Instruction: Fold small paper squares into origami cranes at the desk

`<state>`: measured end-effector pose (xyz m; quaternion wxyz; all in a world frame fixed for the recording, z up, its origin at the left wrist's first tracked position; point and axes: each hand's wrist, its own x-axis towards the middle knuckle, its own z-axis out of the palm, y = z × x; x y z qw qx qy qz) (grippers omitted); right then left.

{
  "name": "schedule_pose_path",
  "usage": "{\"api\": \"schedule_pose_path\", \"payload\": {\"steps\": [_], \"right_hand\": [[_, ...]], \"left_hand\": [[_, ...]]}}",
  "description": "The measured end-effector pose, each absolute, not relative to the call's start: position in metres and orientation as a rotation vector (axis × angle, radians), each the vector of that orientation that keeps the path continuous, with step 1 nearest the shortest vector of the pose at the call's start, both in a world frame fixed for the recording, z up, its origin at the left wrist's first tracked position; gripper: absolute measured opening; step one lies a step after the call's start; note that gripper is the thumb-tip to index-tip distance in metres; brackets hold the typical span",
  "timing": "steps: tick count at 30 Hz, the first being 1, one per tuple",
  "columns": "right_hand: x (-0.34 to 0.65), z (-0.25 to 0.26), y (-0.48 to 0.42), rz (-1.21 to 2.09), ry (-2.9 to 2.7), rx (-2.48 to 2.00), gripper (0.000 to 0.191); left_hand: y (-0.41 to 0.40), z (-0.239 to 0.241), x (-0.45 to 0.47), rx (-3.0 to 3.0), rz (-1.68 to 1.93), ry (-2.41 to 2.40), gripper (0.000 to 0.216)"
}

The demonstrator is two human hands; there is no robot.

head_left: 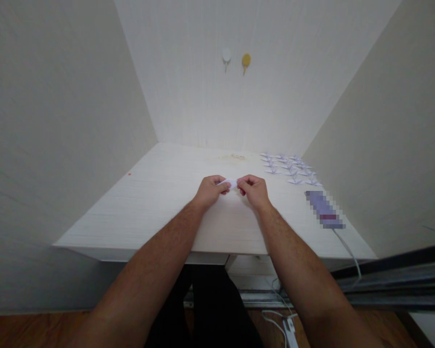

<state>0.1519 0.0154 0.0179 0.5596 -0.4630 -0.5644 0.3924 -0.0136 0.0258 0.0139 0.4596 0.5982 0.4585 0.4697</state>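
Note:
Between my two hands is a small piece of white folded paper [233,183], held a little above the white desk [130,217]. My left hand [213,189] pinches its left end between thumb and fingers. At its right end, the fingertips of my right hand [253,188] are closed on the paper. The fingers hide part of it, so its exact folds cannot be made out. Several white folded paper cranes [290,169] stand in rows on the desk, to the right of and beyond my right hand.
A blurred-out flat device [324,209] lies on the right of the desk, its white cable [350,251] running over the front edge. Two hooks, one white [226,56] and one yellow [246,60], are on the back wall. A power strip [290,331] lies on the floor below.

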Motion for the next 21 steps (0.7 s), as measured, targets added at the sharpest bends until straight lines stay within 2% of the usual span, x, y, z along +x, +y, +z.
{"api": "schedule_pose_path", "payload": {"steps": [8, 21], "right_hand": [[0.1518, 0.0139, 0.0163, 0.802, -1.466, -1.128, 0.018], [0.1504, 0.0133, 0.0163, 0.828, -1.463, -1.116, 0.018]], "left_hand": [[0.0223, 0.0132, -0.0120, 1.553, 1.165, 1.091, 0.023], [0.0205, 0.0170, -0.0116, 1.553, 1.122, 1.125, 0.026]]}}
